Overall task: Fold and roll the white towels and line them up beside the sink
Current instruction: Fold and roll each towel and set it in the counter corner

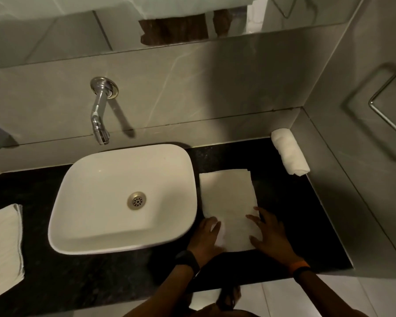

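A folded white towel (228, 195) lies flat as a long strip on the dark counter, just right of the white sink (96, 239). My left hand (205, 236) grips the strip's near left corner, fingers curled around the cloth. My right hand (270, 234) rests flat on the near right edge, fingers spread. A finished rolled towel (289, 154) lies in the far right corner against the wall. Another folded white towel (2, 250) sits on the counter left of the sink.
A chrome wall tap (98, 115) hangs over the sink's far rim. The dark counter (306, 213) ends at a tiled wall on the right, where a metal towel rail (384, 113) is mounted. A mirror runs along the top. Pale floor tiles show below the counter edge.
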### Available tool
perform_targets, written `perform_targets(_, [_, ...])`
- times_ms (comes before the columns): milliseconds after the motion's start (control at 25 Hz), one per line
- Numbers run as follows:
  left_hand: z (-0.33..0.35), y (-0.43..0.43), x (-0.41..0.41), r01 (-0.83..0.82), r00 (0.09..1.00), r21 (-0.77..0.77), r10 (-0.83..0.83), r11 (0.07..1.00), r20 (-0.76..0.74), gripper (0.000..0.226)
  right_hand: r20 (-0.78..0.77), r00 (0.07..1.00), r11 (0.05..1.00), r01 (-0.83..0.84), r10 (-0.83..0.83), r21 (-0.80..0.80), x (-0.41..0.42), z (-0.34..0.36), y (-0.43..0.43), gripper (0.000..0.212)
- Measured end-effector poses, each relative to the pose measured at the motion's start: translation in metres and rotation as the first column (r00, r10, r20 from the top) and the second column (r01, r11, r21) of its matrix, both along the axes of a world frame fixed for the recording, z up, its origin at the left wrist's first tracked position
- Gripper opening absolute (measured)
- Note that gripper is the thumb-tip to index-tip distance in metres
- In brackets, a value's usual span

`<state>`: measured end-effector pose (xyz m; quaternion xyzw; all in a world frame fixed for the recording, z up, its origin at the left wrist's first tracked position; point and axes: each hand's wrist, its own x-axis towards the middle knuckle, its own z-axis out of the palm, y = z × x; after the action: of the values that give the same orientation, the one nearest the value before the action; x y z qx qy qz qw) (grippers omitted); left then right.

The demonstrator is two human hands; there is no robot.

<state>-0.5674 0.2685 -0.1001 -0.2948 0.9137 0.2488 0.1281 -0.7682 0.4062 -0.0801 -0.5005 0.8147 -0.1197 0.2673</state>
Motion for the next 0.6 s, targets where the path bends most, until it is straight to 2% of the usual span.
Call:
perform_targets(120, [-0.002,0.001,0.014,0.11,0.994,-0.024,-0.11,0.994,0.03,0.071,-0.154,0.949,0.958,-0.256,0.275,0.128,0.001,-0.01,0.013,0.076])
perform_targets(240, [0.004,0.009,0.008,0.074,0.997,0.01,-0.074,0.997,0.014,0.053,-0.286,0.896,0.938,-0.302,0.339,0.168,0.002,-0.013,0.009,0.067])
perform_targets(280, [0.001,0.01,0.007,0.077,0.995,-0.068,-0.081,0.995,-0.055,0.048,-0.321,0.887,0.943,-0.299,0.33,0.144,0.002,-0.015,0.005,0.062])
perform_targets(320, [0.005,0.008,0.005,0.019,0.99,-0.059,-0.026,0.998,-0.138,0.045,-0.333,0.892,0.952,-0.284,0.306,0.116,0.001,-0.014,0.0,0.054])
perform_targets(400, [0.013,0.002,0.001,-0.16,0.949,0.054,0.169,0.986,-0.265,0.043,-0.236,0.958,0.987,-0.155,0.161,0.043,-0.006,-0.009,-0.011,0.039])
perform_targets(480, [0.01,-0.007,-0.003,-0.281,0.896,0.145,0.314,0.949,-0.314,0.037,0.028,0.996,0.997,0.08,-0.08,-0.004,-0.017,-0.007,-0.02,0.033])
perform_targets(520, [0.013,-0.009,-0.005,-0.349,0.857,0.193,0.396,0.917,-0.331,0.036,0.158,0.969,0.981,0.192,-0.19,0.003,-0.023,-0.006,-0.023,0.035])
perform_targets(600, [0.013,-0.006,-0.013,-0.395,0.813,0.23,0.455,0.889,-0.362,0.04,0.297,0.902,0.946,0.323,-0.312,0.014,-0.033,-0.009,-0.027,0.042])
